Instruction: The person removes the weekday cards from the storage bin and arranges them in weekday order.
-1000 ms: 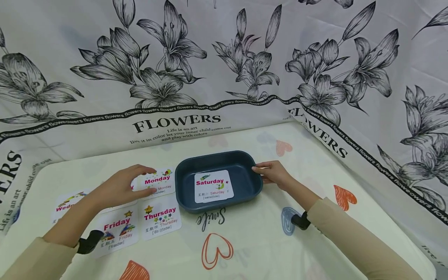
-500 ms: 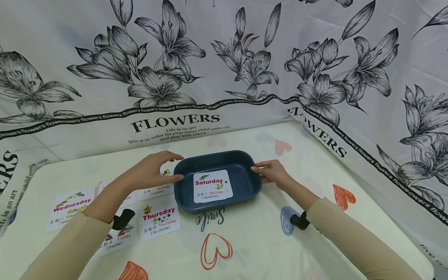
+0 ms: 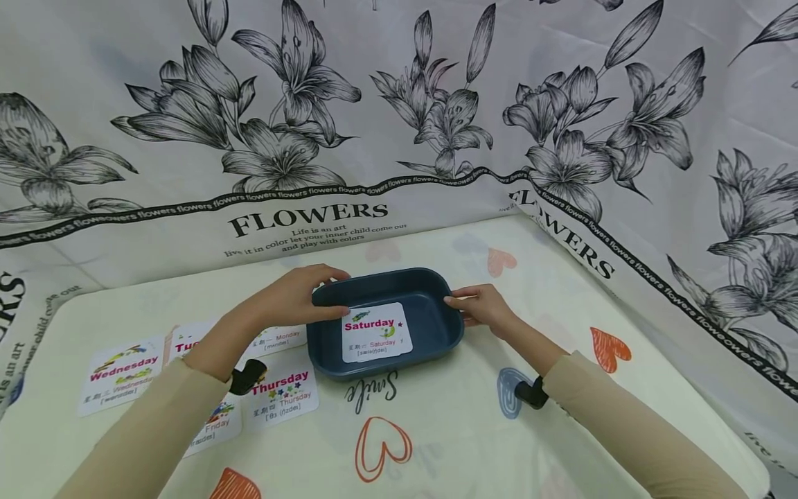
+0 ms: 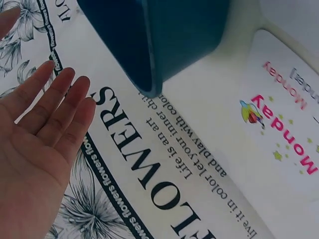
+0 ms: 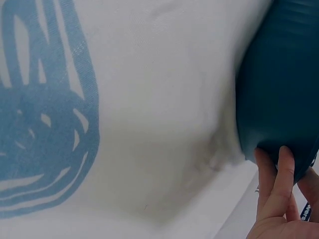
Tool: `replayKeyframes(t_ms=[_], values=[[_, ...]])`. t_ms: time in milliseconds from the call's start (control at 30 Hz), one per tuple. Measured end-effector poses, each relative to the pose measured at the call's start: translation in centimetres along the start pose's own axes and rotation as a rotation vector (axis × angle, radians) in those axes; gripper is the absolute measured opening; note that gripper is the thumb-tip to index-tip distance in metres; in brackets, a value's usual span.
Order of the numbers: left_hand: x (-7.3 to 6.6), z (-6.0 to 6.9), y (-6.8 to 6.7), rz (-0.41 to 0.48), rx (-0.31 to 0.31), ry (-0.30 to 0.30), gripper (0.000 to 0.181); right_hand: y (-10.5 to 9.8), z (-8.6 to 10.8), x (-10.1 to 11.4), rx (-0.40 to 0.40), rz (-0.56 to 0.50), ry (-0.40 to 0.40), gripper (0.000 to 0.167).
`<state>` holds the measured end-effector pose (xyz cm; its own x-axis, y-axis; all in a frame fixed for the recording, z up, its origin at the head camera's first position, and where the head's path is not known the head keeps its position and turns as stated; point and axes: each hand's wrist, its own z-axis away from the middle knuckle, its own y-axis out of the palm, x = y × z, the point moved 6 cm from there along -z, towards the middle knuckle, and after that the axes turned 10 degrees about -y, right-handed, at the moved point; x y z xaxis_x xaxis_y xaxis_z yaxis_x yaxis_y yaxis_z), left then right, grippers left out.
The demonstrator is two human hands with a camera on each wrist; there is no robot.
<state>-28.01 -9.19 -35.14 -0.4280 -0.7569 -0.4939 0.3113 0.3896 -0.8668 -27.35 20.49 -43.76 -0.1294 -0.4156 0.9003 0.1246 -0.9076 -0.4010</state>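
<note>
A deep dark-blue tray [image 3: 431,312] with rounded corners stands mid-table, a white Saturday card [image 3: 377,336] lying face up inside. My right hand [image 3: 485,308] pinches the tray's right end, thumb at the rim and fingers against the outer wall in the right wrist view. Over the tray's left end reaches my left hand [image 3: 298,298], holding nothing; its thumb tip overlaps the Saturday card's upper left corner in the head view, and I cannot tell if they touch. Slightly bent, spread fingers [image 4: 55,99] show beside the tray in the left wrist view.
Left of the tray lie Wednesday [image 3: 121,374], Thursday [image 3: 283,395], Monday [image 4: 284,129], Tuesday [image 3: 183,334] and Friday [image 3: 218,430] cards; my left arm partly covers several. A flower-printed cloth [image 3: 349,152] hangs behind the heart-patterned tablecloth [image 3: 461,443].
My left hand has moved right, from above the Monday card to over the tray's left end. The right hand stays on the tray's rim, and the Saturday card lies in the same place.
</note>
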Motion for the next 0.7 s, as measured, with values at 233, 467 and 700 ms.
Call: replayKeyframes(t_ms=[233,467,700], values=[[-1.7,-1.9,1.1,-0.043,0.055,0.011,0.061,0.1,0.0,0.1,-0.002,0.005,-0.001,0.040],[-2.9,-4.0,2.2,-0.117,0.103,0.007,0.062,-0.1,0.1,-0.1,-0.013,0.004,0.006,0.040],[-3.3,-5.4,3.6,-0.202,0.158,-0.040,0.063,0.0,0.0,0.0,-0.012,0.009,0.009,0.041]])
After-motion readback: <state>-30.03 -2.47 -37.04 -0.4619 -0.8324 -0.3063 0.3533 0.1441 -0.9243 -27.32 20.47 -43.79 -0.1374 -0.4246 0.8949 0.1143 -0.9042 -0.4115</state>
